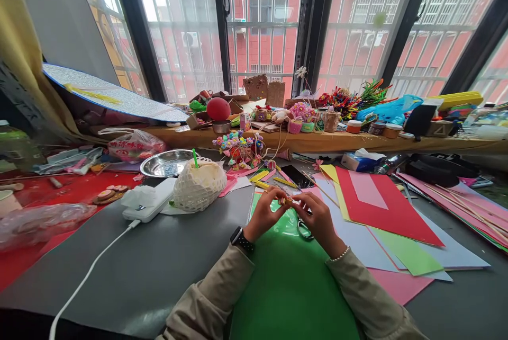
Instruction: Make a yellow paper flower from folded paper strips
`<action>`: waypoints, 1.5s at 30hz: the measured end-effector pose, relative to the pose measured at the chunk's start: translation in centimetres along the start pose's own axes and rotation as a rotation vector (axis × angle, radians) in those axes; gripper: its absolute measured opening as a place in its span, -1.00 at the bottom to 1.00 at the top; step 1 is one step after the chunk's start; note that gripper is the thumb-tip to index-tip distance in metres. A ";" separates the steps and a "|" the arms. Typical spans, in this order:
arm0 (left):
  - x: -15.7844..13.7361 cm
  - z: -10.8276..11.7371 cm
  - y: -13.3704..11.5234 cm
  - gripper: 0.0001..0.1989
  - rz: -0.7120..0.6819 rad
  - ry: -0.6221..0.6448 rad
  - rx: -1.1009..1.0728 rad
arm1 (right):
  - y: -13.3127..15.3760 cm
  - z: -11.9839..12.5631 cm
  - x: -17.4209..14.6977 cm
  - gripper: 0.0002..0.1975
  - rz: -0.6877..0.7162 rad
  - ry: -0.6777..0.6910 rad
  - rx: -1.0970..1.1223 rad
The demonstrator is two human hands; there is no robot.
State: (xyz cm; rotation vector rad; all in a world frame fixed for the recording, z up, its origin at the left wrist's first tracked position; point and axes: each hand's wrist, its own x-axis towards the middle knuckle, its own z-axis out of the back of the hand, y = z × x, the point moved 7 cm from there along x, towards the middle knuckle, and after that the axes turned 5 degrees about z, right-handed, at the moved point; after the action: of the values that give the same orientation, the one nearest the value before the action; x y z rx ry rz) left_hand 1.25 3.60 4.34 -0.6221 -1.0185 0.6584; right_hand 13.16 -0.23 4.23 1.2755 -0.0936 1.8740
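My left hand [267,211] and my right hand [316,216] meet over the far part of a green mat [293,282]. Between the fingertips of both is a small yellowish piece [286,201], pinched from either side; its kind is too small to make out. Just under my right hand lie scissors [305,230], their handle loops showing and the rest hidden. Beyond my hands are yellow paper strips [260,176] and a dark phone [297,176].
To the left stand a netted coconut [200,185] with a green straw, a white power bank [151,201] with its cable, and a metal plate [169,164]. Coloured paper sheets [389,207] spread to the right. A bunch of craft flowers [240,148] stands at the back.
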 end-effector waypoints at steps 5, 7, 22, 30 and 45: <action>0.1 -1.0 1.3 -0.72 0.266 0.187 -0.344 | -0.3 0.3 0.3 -0.85 -0.115 -0.005 0.130; 0.0 -1.2 1.6 -0.68 0.331 0.217 -0.454 | -0.3 0.3 0.4 -0.85 -0.135 -0.004 0.165; -0.6 -2.0 2.2 -0.66 0.518 0.340 -0.655 | -0.9 -0.5 0.3 -0.82 -0.247 0.086 0.360; -0.9 -2.6 2.3 -0.68 0.494 0.446 -0.626 | -2.0 -2.0 -0.3 -0.70 -0.430 0.290 0.542; -0.8 -3.0 3.4 -0.67 0.519 0.404 -0.619 | -3.3 -2.8 -0.8 -0.69 -0.531 0.327 0.677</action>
State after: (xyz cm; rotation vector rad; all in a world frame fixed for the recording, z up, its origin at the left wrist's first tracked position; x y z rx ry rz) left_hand 2.96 4.75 0.25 -1.5315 -0.6660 0.6227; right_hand 13.42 2.74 1.06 1.2244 1.0280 1.6491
